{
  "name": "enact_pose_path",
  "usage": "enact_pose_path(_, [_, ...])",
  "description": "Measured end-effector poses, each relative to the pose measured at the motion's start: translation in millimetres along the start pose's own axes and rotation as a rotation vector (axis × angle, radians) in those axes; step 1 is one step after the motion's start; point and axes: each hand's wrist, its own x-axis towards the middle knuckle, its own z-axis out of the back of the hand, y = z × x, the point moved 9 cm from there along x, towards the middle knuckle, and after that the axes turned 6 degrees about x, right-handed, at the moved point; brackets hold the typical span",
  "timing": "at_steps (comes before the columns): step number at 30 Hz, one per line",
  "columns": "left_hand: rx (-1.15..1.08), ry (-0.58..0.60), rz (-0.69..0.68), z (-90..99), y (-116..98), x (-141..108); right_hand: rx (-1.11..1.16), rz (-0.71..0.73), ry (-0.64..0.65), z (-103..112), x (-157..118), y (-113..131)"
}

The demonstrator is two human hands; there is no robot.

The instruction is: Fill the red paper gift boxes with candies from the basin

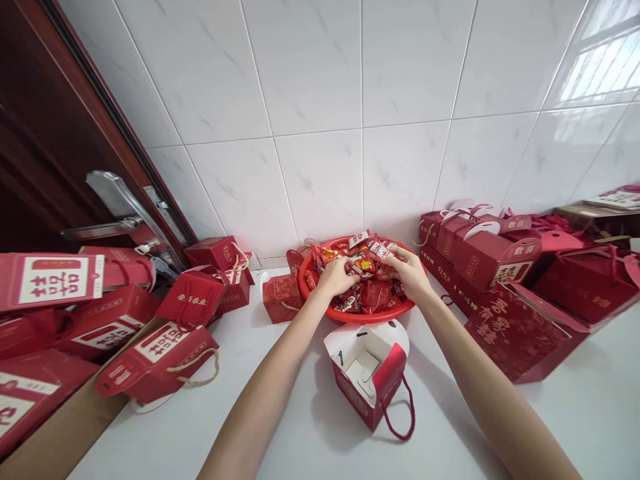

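A round red plastic basin (367, 318) full of wrapped candies (376, 297) stands against the wall. Over its left side my left hand (337, 275) reaches in, its fingers curled among the wrappers; what they hold is hidden. At the right side of the basin my right hand (410, 270) pinches a small red-and-white candy packet (381, 249) between thumb and fingers. Just in front of the basin, between my forearms, a red gift box (356, 396) sits with its top open. Its white inside shows no candies, and a dark red cord handle (411, 417) hangs from its side.
Several closed red gift boxes (165, 343) with cord handles are piled at the left, partly on a cardboard edge (95, 427). More red boxes (480, 257) stack up at the right. A tiled wall (320, 180) rises behind; a door handle (107, 227) juts out at the left.
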Motion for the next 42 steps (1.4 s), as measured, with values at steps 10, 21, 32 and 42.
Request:
enact_pose_path(10, [-0.249, 0.008, -0.047, -1.4, 0, 2, -0.005, -0.012, 0.02, 0, 1, -4])
enact_pose_path(21, [-0.338, -0.067, -0.2, 9.0, -10, 1, -0.013, -0.009, 0.0, 3, 3, -5])
enact_pose_path(32, [-0.181, -0.068, -0.083, 12.2, -3, 0, -0.006, 0.06, 0.027, 2, 2, -1])
enact_pose_path(42, [-0.109, -0.035, -0.073, 9.8, 0, 0, 0.044, 0.03, -0.035, 8, 3, 0])
